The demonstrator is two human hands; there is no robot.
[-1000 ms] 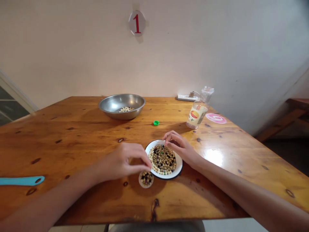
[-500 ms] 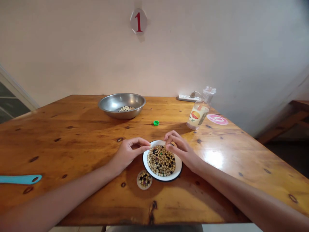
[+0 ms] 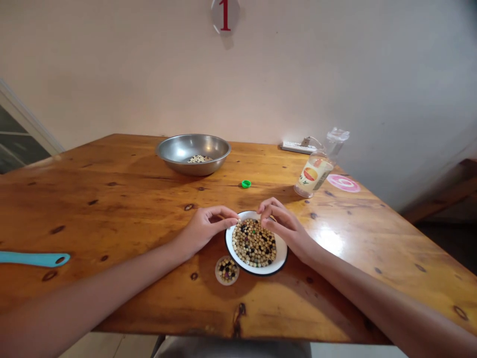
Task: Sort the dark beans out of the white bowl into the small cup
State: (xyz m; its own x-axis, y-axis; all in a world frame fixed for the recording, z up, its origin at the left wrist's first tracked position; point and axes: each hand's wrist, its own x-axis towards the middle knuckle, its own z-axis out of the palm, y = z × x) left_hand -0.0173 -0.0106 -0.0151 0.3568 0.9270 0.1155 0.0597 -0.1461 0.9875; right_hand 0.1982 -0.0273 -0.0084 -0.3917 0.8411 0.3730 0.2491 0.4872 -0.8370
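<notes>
A white enamel bowl point(image 3: 264, 270) with a dark rim holds many small round beads point(image 3: 255, 243), mostly tan, with black ones and a few coloured ones among them. Over its left rim, my left hand point(image 3: 206, 227) pinches what looks like a pale bead point(image 3: 239, 221) between thumb and forefinger. My right hand point(image 3: 285, 226) hovers over the right rim, thumb and forefinger brought together; what they hold, if anything, is too small to make out. Touching or close beside the bowl at its lower left is a small round container point(image 3: 216, 278) of similar beads.
Farther back sits a steel basin point(image 3: 179, 159) with pale and dark bits inside. A green cap point(image 3: 246, 184) lies right of it. A clear labelled bottle point(image 3: 312, 174) stands at the right, near a power strip point(image 3: 298, 147) and a pink sticker point(image 3: 343, 183). A blue handle point(image 3: 33, 258) lies left.
The camera has tilted slightly, so the scene sits a little higher and further right. Both hands keep nearly the same pinched poses over the bowl.
</notes>
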